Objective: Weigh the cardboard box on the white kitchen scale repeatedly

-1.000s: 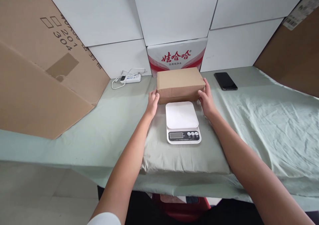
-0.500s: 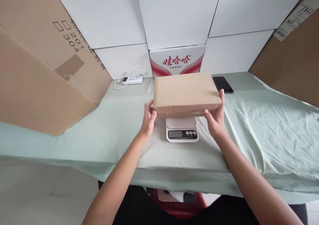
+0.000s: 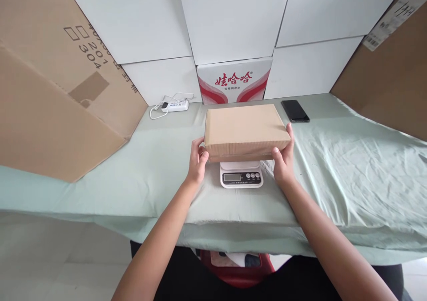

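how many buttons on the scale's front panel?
3. On the white digital kitchen scale, three small round buttons sit in a row right of the display, below the brown cardboard box. Others may be hidden beneath it.

One view only, from a camera worn on the person's head; it looks forward and down across the table (image 3: 350, 167) toward the white wall panels (image 3: 233, 21) filling the top of the frame; both forearms enter from the lower edge; the scale (image 3: 240, 177) sits close, at centre frame.
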The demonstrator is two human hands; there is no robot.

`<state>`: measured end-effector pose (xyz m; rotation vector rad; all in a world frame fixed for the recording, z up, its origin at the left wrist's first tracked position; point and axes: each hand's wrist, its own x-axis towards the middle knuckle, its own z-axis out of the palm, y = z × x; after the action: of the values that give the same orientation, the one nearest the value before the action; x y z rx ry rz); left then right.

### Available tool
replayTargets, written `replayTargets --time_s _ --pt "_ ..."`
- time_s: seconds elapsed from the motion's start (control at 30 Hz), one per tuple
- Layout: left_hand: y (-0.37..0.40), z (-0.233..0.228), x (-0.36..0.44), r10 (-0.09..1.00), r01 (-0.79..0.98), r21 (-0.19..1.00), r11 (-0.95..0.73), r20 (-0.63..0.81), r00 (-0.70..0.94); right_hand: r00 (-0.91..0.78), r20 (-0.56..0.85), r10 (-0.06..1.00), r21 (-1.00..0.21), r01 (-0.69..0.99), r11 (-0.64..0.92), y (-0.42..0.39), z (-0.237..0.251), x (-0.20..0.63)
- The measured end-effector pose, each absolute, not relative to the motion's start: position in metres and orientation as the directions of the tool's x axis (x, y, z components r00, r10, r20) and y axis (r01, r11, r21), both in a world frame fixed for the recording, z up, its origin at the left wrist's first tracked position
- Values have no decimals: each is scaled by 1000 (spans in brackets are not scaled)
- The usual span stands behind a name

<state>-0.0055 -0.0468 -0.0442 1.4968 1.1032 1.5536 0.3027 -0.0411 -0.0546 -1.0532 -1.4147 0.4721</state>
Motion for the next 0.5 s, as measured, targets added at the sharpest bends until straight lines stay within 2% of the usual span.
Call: replayTargets --time_s 0.2,0.37,0.43,0.5 --pt "-47 -41 -7 914 41 922 -385 387 -124 185 607 773 -776 348 526 -44 -48 298" --pt "-38 -36 -14 885 -31 936 -350 320 -339 348 674 652 -736 388 554 -37 -49 303" --pt "-35 -34 -16 883 -44 939 -341 303 -358 373 660 652 -750 370 548 -36 -48 305" --pt "-34 -33 -17 902 -38 944 -329 302 -307 355 640 681 -767 355 535 -37 -46 305"
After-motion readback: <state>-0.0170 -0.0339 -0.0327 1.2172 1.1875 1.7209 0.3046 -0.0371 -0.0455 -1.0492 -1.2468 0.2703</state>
